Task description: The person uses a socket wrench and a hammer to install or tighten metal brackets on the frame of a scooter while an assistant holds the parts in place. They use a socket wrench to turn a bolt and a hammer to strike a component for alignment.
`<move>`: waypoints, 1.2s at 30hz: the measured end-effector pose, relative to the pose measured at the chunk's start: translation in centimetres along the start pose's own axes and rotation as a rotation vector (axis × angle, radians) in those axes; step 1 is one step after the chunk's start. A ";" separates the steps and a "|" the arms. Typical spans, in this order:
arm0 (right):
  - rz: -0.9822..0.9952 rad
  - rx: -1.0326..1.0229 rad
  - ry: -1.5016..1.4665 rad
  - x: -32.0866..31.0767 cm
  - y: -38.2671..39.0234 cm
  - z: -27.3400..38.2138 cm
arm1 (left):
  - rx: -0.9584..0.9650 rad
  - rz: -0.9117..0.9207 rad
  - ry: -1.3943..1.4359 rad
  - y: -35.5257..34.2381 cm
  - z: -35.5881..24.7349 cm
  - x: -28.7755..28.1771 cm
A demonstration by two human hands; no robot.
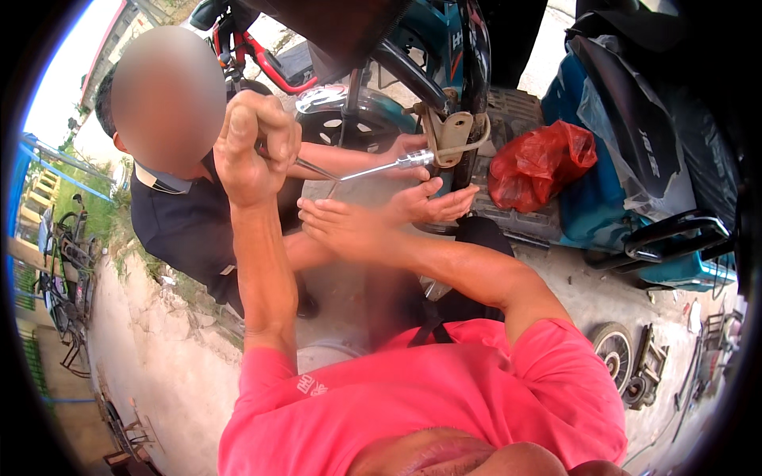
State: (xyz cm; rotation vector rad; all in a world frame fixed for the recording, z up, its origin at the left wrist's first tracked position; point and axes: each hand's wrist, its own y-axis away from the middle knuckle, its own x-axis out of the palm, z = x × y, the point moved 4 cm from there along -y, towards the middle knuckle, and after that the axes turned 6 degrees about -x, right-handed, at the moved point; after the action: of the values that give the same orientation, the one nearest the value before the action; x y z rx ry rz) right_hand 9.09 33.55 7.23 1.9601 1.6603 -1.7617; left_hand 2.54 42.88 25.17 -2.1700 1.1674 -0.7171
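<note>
My left hand (pixel 258 143) is raised, its fingers wrapped round the end of a bent metal socket wrench (pixel 373 170). The wrench's rod runs right to a chrome socket head, which meets a pale metal bracket (pixel 456 139) under the motorcycle frame. My right hand (pixel 337 226) reaches across to the left below the wrench, fingers stretched out and holding nothing visible; it is slightly blurred. Close by are another person's two hands, one hand (pixel 409 148) behind the socket by the bracket and one palm-up hand (pixel 435 204) beneath it.
The other person (pixel 186 206) in a dark shirt faces me on the left. Right of the bracket, a red plastic bag (pixel 544 163) lies on the footboard (pixel 516 115) beside a teal body with a plastic-wrapped black seat (pixel 627 119). A loose wheel (pixel 613 349) rests on the ground at right.
</note>
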 end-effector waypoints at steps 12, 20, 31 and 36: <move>-0.408 0.309 -0.777 -9.7 -2.7 -5.3 | 0.098 -0.226 -0.054 2.4 0.7 0.5; 0.730 0.856 -1.369 0.4 -6.6 -13.1 | 0.119 -0.233 -0.097 2.0 0.0 2.6; 1.179 0.647 -0.979 6.5 -9.6 -10.9 | 0.107 -0.149 -0.186 3.9 0.0 1.5; 0.988 0.689 -0.822 5.8 -9.4 -13.0 | 0.170 0.155 -0.281 8.1 -0.8 5.1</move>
State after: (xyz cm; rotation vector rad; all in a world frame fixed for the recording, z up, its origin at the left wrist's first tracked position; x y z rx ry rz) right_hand 10.53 49.45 13.23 1.3538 -0.1876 -2.2126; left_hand -0.05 34.57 21.04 -1.9398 1.0714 -0.4120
